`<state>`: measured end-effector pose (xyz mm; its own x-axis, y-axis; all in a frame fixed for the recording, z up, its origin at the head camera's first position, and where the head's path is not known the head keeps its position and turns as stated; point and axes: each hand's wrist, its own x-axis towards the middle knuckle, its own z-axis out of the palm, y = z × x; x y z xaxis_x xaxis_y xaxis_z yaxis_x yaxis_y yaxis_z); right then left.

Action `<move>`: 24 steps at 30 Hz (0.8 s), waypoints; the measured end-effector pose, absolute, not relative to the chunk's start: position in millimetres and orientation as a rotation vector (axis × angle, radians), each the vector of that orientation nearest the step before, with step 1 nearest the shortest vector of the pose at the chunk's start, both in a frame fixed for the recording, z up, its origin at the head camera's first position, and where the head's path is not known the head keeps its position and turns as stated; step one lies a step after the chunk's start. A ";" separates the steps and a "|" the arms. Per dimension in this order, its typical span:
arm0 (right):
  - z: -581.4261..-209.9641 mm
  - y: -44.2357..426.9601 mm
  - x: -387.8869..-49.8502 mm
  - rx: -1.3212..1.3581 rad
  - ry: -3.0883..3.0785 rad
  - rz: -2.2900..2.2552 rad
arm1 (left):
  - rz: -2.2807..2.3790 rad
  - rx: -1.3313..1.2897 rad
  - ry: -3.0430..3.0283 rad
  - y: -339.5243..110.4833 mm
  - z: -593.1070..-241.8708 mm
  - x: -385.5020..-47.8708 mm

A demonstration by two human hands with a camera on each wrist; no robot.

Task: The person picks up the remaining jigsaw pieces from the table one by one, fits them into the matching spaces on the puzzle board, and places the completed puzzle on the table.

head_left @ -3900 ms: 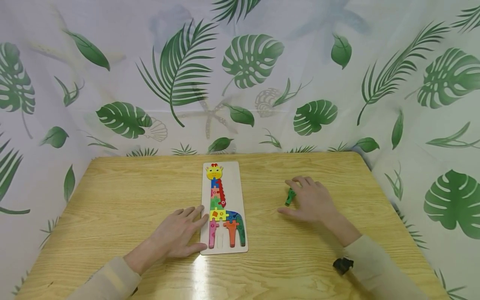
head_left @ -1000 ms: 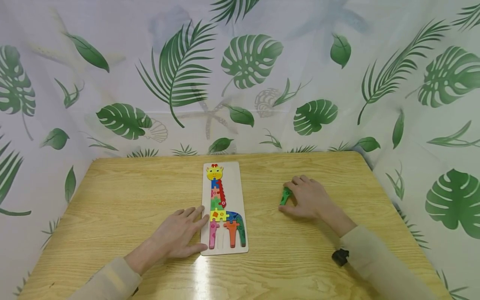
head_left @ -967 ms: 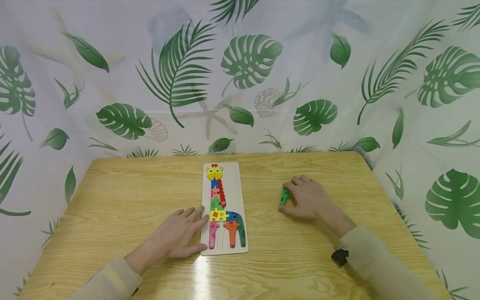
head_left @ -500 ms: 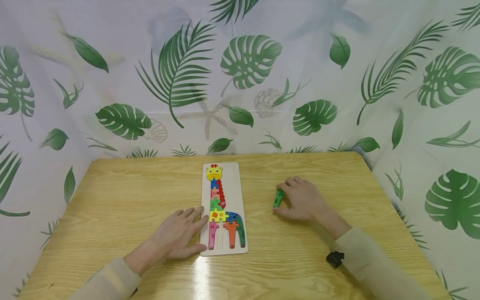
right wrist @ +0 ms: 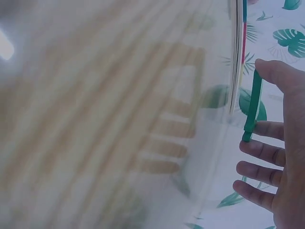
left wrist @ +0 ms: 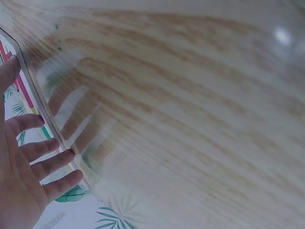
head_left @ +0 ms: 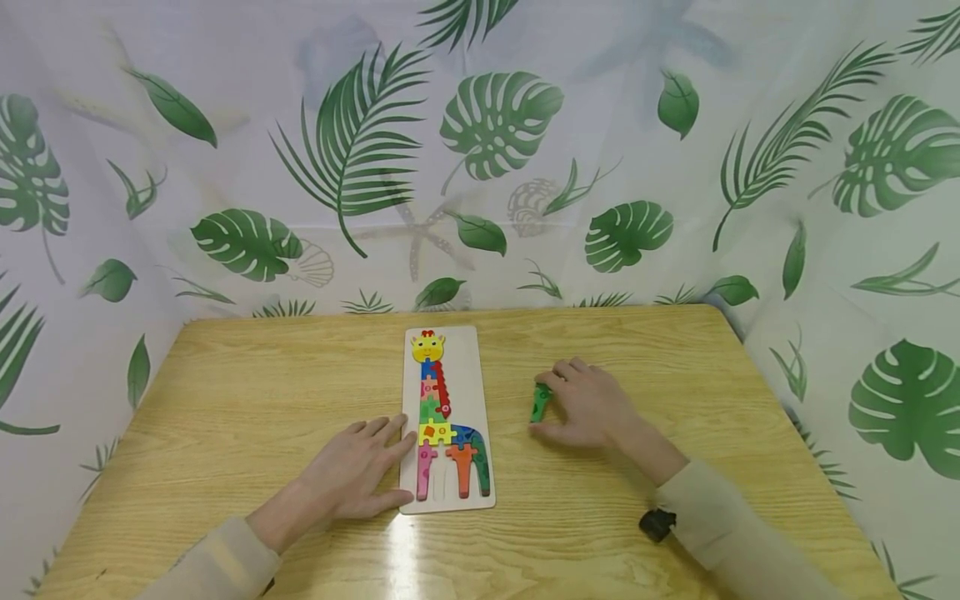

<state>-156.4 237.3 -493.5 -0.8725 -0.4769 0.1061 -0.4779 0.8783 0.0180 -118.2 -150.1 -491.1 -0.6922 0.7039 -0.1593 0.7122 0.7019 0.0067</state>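
Note:
On the table lies a pale wooden puzzle board with a giraffe built of bright jigsaw pieces. Between its pink leg piece and orange leg piece a bare leg outline shows. My left hand rests along the board's left edge, fingers spread and fairly straight. To the right of the board my right hand pinches a green puzzle piece between thumb and fingers. In the right wrist view the green puzzle piece is seen edge-on, spanning from the thumb tip to the fingertips.
The wooden table runs back to a white cloth printed with green leaves, which also hangs at both sides. A dark band sits at the right sleeve cuff. Light glares off the table below the board.
My right hand has gripped the green puzzle piece and carried it left, closer to the board. The left hand and the board have stayed in place.

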 end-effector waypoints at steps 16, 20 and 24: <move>-493.1 213.9 -151.1 0.777 -2.936 0.095 | -0.117 1.149 2.758 -149.6 -493.0 -119.1; -491.0 210.6 -149.9 0.784 -2.921 0.107 | -0.105 1.148 2.756 -149.3 -493.1 -119.0; -489.4 207.7 -149.0 0.786 -2.919 0.111 | -0.102 1.152 2.762 -149.3 -492.5 -118.4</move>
<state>-149.0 207.7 -489.4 -0.8586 -0.4955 0.1313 -0.5040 0.8628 -0.0403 -118.4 -149.3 -492.5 -0.6947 0.7010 -0.1611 0.7110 0.7032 -0.0062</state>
